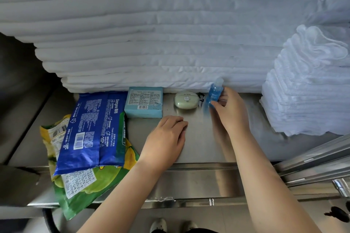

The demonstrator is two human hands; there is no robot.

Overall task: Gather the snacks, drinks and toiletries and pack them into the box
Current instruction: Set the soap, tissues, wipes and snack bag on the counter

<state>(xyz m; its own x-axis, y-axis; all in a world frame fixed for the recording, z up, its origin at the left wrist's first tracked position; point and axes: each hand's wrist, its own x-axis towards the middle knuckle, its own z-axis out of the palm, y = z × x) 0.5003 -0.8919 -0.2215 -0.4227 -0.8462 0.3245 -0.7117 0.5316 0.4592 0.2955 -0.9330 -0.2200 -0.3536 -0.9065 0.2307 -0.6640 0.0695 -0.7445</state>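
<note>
Our right grip (pixel 230 111) pinches the blue bottle (pixel 214 94); just left of it lies a green case (pixel 186 100). Our left grip (pixel 166 138) rests, fingers relaxed, on the surface (pixel 202 147).

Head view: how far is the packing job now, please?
Nothing looks packed yet, and no box is in view. In hand: the right hand grips the small blue bottle, while the left hand rests on the steel counter and holds nothing. Left to gather: the blue wipes pack, the green snack bag under it and the light blue carton. A pale green case also lies there.
</note>
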